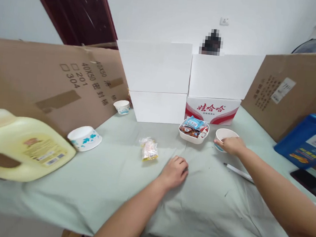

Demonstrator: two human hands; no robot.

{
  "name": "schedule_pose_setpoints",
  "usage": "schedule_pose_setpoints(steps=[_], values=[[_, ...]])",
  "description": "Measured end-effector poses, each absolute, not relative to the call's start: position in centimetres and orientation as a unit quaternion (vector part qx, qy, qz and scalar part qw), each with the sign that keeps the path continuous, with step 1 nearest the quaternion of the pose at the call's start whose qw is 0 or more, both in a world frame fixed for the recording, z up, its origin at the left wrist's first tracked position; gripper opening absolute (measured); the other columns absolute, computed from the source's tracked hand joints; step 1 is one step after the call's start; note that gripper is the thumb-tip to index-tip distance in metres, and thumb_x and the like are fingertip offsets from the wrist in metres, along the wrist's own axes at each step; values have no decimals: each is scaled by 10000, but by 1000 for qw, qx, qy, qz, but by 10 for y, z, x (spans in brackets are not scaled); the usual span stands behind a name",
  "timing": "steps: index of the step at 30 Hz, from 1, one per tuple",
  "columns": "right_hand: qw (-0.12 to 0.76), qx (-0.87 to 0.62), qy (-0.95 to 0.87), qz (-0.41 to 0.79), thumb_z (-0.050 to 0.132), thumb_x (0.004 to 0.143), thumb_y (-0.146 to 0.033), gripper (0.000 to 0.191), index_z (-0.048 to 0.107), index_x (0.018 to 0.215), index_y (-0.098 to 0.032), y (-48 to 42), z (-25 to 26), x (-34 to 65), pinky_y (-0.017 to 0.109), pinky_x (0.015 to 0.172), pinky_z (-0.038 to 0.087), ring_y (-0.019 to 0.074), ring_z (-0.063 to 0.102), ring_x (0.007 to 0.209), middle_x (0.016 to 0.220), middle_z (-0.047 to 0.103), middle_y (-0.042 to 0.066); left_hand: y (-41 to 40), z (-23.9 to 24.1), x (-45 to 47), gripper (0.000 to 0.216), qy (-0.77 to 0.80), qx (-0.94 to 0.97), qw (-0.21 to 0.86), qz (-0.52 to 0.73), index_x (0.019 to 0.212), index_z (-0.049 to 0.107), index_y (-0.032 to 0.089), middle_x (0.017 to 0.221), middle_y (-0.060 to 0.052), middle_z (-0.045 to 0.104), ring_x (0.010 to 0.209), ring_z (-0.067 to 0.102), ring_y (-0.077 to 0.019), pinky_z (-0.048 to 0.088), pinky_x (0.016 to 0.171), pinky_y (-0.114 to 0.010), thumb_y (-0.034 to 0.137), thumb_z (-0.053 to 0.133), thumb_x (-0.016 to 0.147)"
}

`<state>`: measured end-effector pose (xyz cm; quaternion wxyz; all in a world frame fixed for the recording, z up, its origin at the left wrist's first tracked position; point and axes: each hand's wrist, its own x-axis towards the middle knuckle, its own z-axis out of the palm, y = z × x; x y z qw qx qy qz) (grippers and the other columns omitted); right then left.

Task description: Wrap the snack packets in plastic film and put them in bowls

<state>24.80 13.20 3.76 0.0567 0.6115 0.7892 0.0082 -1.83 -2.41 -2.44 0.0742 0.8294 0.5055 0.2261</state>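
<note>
My right hand (233, 144) grips the near rim of a white paper bowl (226, 133), thumb outside and fingers reaching inside. The bowl stands on the green cloth. Loosely curled, my left hand (174, 171) rests on the cloth with nothing visible in it. Between and beyond the hands sits a white square-edged bowl (192, 138) full of small wrapped snacks (192, 127). Left of my left hand lies a clear-wrapped snack (149, 149) with a yellow edge. A white pen-like stick (239, 173) lies beneath my right forearm.
White cartons (160, 107) and a red-and-white box (211, 110) stand at the back. Brown cardboard (94, 86) flanks both sides. Two paper bowls, one tipped (85, 138), one upright (122, 107), and a yellow jug (43, 152) are left; a blue bottle (309, 142) and phone (312, 185) are right.
</note>
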Motion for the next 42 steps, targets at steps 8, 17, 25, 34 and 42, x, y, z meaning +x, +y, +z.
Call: schedule_pose_setpoints(steps=[8,17,25,34,42], values=[[-75,607,789,65,414,889,-605,563,649,1203,-200,114,42,256,460,998,357,328,431,1259,1378,515,122,-34,-7,-18,362,559,788,-12,258,1152,593,203,1382,-132,469,1292,398,-327,361,1043,-530,195,641,793],[-151,520,840,40,483,874,-466,398,641,1151,-228,39,0,324,457,934,415,301,532,1132,1230,614,106,-36,39,-114,742,792,605,19,83,1370,466,210,1547,-208,221,1329,341,-483,374,996,-588,453,734,722],[-232,501,831,67,408,940,-336,350,675,1105,-182,18,-56,340,385,871,471,246,580,932,1005,657,114,-38,25,-80,394,689,712,49,124,1217,587,195,1291,-98,599,1190,561,-233,423,1019,-335,116,524,836],[-249,495,829,73,415,946,-321,332,676,1096,-180,16,-53,342,402,851,491,253,588,919,978,672,110,-29,-16,-8,439,418,842,115,322,876,689,204,1132,-64,689,1074,616,-209,483,949,-403,-78,426,665],[-305,407,861,-10,397,974,-260,323,586,1235,-244,-27,-12,279,310,740,523,183,628,865,988,660,76,-38,-19,-13,280,441,765,141,447,1033,594,197,1013,-68,670,947,612,-180,502,827,-332,90,437,827]])
